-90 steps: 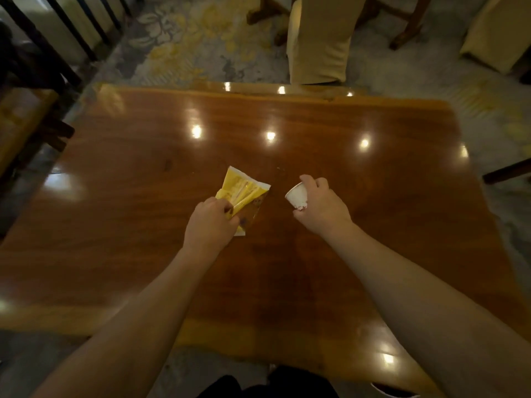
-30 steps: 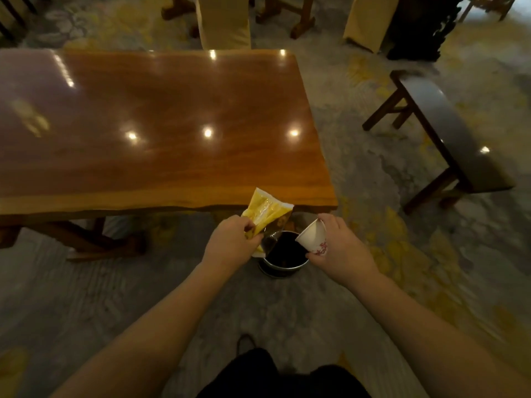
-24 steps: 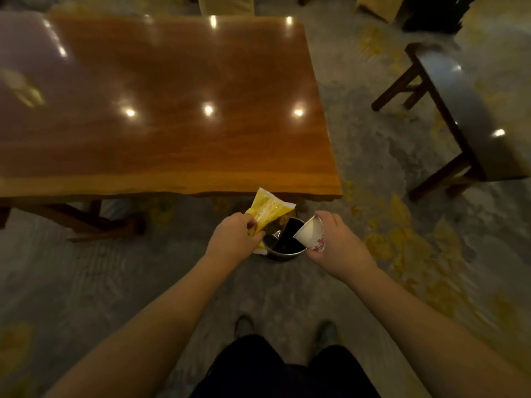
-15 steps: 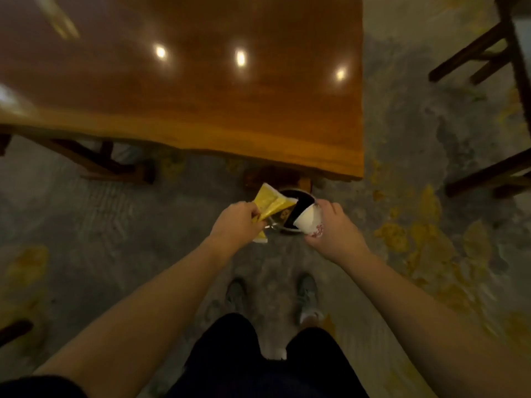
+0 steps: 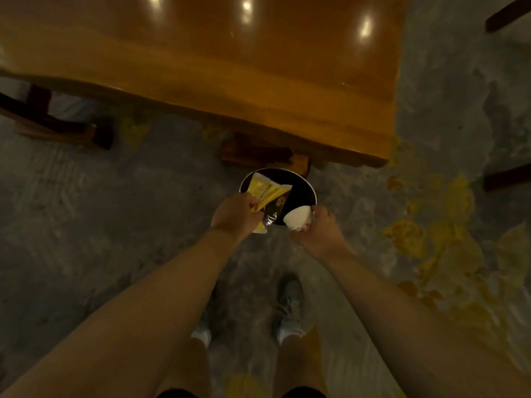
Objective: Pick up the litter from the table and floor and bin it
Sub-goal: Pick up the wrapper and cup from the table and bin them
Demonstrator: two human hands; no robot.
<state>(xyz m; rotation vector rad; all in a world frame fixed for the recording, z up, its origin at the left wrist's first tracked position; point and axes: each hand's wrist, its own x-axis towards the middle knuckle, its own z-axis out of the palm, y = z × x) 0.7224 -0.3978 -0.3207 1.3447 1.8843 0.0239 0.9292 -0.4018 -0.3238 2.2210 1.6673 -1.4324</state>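
Note:
A small round bin with a dark inside stands on the floor just off the table's near right corner. My left hand grips a yellow snack wrapper, which sticks out over the bin's left half. My right hand holds a small white paper cup tipped on its side at the bin's near rim. Both hands are directly above the bin's front edge.
The glossy wooden table fills the top of the view, with its wooden feet just behind the bin. Dark bench legs show at the right edge. My shoes stand on patterned grey and yellow carpet.
I have turned from the table down to the floor bin. Both hands have carried the wrapper and the cup from the tabletop to over the bin's opening.

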